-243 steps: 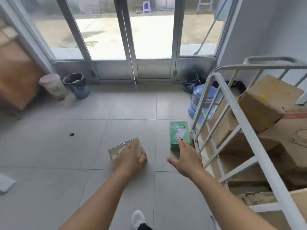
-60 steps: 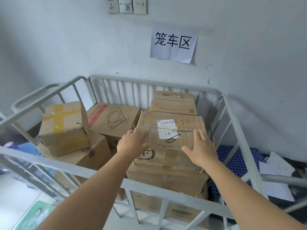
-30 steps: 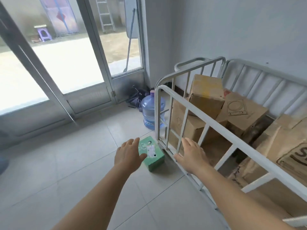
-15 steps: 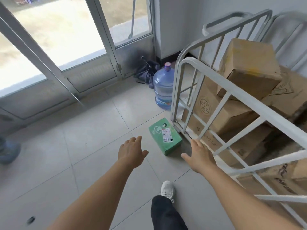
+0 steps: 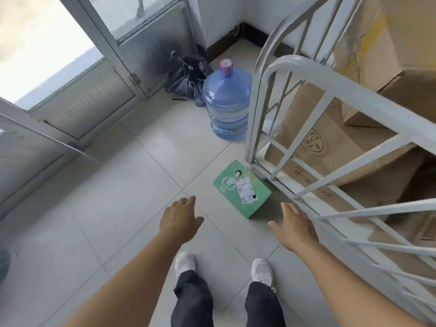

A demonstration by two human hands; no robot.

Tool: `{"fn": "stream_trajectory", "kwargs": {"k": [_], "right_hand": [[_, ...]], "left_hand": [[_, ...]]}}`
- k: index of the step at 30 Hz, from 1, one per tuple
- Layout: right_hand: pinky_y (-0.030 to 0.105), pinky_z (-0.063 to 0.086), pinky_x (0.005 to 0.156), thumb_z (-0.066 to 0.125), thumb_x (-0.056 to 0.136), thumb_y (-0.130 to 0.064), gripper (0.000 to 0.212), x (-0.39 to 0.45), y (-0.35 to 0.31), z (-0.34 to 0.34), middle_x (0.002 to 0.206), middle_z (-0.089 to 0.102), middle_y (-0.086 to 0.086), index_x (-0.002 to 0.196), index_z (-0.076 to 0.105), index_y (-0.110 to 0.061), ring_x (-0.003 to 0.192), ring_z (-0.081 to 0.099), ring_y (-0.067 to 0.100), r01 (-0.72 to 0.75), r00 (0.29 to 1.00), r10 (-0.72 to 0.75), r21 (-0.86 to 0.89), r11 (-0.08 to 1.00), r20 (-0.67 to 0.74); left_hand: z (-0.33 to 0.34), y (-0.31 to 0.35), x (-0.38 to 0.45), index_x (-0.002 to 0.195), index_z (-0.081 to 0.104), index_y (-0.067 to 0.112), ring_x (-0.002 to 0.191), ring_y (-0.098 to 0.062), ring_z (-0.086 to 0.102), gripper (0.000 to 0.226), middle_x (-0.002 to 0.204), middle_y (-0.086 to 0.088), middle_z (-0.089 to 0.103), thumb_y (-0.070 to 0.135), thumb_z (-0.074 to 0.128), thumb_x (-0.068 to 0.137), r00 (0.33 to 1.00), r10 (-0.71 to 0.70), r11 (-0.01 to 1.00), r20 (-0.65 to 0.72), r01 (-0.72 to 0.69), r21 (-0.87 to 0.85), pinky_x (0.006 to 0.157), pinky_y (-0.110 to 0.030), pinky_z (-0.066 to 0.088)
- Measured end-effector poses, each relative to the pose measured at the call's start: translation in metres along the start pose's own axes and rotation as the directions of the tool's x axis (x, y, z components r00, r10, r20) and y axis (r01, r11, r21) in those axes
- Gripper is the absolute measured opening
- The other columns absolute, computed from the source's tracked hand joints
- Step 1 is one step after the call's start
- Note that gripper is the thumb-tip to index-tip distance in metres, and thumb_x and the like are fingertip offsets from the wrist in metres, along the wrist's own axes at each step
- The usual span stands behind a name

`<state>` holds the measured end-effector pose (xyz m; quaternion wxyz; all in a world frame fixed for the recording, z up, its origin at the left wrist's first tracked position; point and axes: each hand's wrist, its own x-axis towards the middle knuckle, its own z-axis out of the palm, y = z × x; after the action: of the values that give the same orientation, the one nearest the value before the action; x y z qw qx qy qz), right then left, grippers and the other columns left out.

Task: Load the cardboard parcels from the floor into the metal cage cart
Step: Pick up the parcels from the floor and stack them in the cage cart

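The green parcel point(image 5: 242, 188) lies flat on the tiled floor point(image 5: 94, 208), just ahead of both grips and between them, one corner close against the foot of the metal cage cart point(image 5: 304, 72). The left hand point(image 5: 179, 220) and right hand point(image 5: 292, 226) hover above the floor with fingers spread and relaxed, holding nothing, neither touching the parcel.

The parcel looks small, boxy and stiff, probably light. Its printed skin seems smooth and may be a little slick, so a hold on the two long side faces, palms pressing inward, should serve better than a pinch on the white shipping label point(image 5: 245, 191) on top.

Just right of the right grip run the cart's white bars, which crowd that hand's approach. Inside, brown cardboard boxes point(image 5: 330, 142) already stack high. Beyond the parcel stands a blue water jug point(image 5: 227, 102), with a dark folded umbrella point(image 5: 188, 76) behind it by the glass door point(image 5: 77, 95).
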<state>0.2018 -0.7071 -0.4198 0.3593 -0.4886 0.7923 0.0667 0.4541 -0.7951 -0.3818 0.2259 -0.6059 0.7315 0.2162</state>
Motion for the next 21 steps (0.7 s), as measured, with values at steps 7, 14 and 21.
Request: {"fn": "stream_trajectory", "kwargs": {"k": [7,14,21], "right_hand": [[0.037,0.029,0.11,0.047,0.097,-0.043,0.068,0.039,-0.023,0.046,0.157,0.025,0.006,0.152,0.021,-0.012,0.141,0.028,0.026,-0.268,0.962,0.272,0.137,0.954,-0.009],[0.036,0.027,0.113,0.048,0.097,-0.04,0.07,0.099,-0.036,0.131,0.159,0.022,0.007,0.153,0.018,-0.011,0.143,0.025,0.026,-0.416,0.905,0.422,0.289,0.862,0.043],[0.038,0.03,0.11,0.057,0.092,-0.042,0.081,0.196,-0.016,0.213,0.159,0.023,0.007,0.155,0.012,-0.015,0.142,0.028,0.027,-0.433,0.873,0.487,0.47,0.769,0.007]], "left_hand": [[0.0,-0.042,0.109,0.14,0.037,0.015,0.127,-0.026,0.045,0.053,0.138,-0.004,0.049,0.04,0.049,0.096,0.979,0.19,0.972,0.076,-0.198,0.124,0.102,-0.036,0.036],[0.034,-0.059,0.216,0.143,0.032,0.016,0.125,-0.027,0.045,0.055,0.138,-0.005,0.047,0.04,0.048,0.096,0.944,0.309,0.925,0.117,-0.327,0.194,0.101,-0.036,0.036],[0.132,-0.036,0.326,0.155,0.009,0.02,0.135,-0.027,0.039,0.081,0.153,-0.006,0.034,0.046,0.054,0.093,0.94,0.318,0.939,0.121,-0.33,0.095,0.104,-0.039,0.037]]}}
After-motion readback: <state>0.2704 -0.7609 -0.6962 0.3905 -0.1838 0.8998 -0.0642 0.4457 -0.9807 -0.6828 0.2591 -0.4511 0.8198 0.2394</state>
